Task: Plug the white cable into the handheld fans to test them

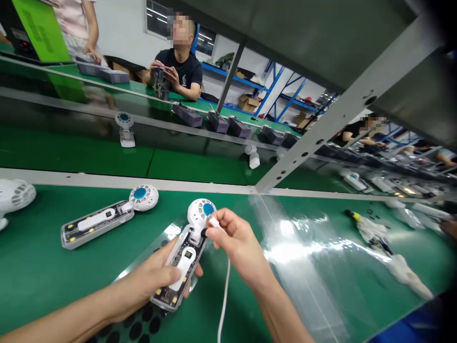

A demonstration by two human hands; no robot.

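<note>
A handheld fan (185, 256) with a clear-sided body and a white round head lies tilted in my left hand (157, 276). The thumb of that hand rests on the white strip of the fan's body. Close to the fan's head, my right hand (235, 238) pinches the white plug end of a charging cable (224, 300). The plug is beside the fan's neck; whether it touches is unclear. Below my left arm is a sheet with several black round stickers (136, 329). Another similar fan (98, 224) lies on the green table to the left.
A white fan part (16, 196) is at the far left. Clear plastic film (303, 267) covers the table at right, near a yellow-and-black tool (352, 215). A perforated metal post (303, 155) rises behind. Across the bench, a co-worker (180, 66) handles a box; several grey boxes (187, 114) stand there.
</note>
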